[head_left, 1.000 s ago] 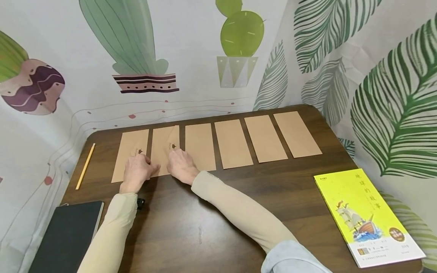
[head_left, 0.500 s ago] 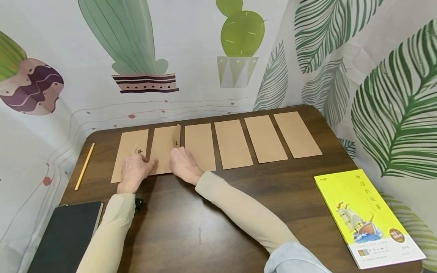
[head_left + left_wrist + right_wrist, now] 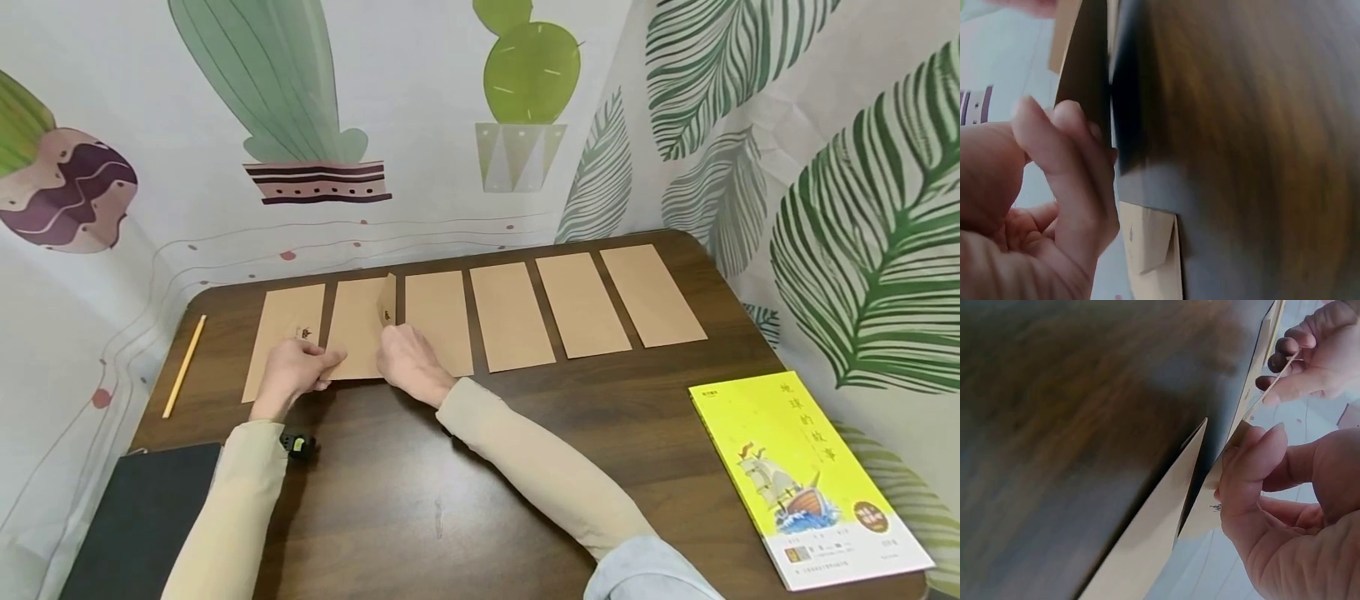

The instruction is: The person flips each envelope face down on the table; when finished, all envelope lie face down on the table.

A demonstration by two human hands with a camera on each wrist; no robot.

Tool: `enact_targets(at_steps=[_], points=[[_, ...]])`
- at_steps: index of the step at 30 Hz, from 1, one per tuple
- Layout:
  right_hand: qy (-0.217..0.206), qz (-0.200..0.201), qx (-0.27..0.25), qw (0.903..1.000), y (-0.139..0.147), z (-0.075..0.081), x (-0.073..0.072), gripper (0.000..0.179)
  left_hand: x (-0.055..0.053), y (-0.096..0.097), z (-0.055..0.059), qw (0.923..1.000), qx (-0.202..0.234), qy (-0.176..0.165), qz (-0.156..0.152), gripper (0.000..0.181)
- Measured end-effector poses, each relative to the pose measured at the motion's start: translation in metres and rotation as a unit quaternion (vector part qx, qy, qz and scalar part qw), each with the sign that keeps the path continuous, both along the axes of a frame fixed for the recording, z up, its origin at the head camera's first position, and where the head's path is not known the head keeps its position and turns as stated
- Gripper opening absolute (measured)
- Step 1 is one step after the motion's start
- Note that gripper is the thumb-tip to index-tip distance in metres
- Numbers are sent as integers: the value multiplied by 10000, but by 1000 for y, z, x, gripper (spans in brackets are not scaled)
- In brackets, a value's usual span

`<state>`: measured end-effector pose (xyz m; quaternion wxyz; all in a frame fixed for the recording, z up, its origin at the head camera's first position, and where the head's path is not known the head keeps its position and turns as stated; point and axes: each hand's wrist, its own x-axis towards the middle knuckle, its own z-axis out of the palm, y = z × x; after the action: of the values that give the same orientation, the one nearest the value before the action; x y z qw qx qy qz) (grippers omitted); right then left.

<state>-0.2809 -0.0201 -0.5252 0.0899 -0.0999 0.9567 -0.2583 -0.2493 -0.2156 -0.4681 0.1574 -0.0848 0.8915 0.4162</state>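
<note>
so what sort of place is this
Likely an indoor desk corner, perhaps a study: a table with a row of envelopes and a book on it.

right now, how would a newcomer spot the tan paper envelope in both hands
On the dark brown wooden table, find the row of six tan rectangular paper envelopes near the far edge. Take the second envelope from the left; it alone is held by the bare left hand and bare right hand, its flap standing up on the right side.
</note>
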Motion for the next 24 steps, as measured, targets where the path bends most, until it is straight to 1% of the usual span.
enact_targets(at_steps=[1,3,4,5,8,10,12,14,16,18,21,24], points=[[51,26,-57,10000,1,-2,0,32,-1,0,1,9996,245,-130,82,51],[1,-57,-128,9999,4,1,3,34,-1,0,1,9969,688,-302,225,48],[-72,-75,-182,9998,7,8,7,35,-2,0,1,9952,860,-364,281,46],[-89,-112,-284,9995,8,4,6,37,-2,0,1,9937,1000,-393,331,45],[-428,-302,-752,9958,18,30,20,43,-2,0,1,9904,1268,-406,382,42],[-697,-403,-1157,9900,24,49,29,45,-2,0,2,9894,1340,-404,390,41],[-817,-537,-1424,9850,28,58,35,42,-2,-1,3,9886,1395,-423,383,41],[-861,-680,-1572,9814,30,61,37,37,-2,-1,3,9869,1502,-453,375,42],[-836,-807,-1622,9799,31,60,37,33,-2,-1,2,9847,1635,-480,375,42],[-833,-936,-1782,9760,31,60,37,36,-1,-1,2,9832,1722,-486,361,44],[-992,-1076,-2263,9630,32,58,36,49,-1,-2,2,9840,1692,-444,350,47],[-1178,-1150,-2782,9463,32,58,36,50,1,-1,1,9871,1505,-382,395,48]])
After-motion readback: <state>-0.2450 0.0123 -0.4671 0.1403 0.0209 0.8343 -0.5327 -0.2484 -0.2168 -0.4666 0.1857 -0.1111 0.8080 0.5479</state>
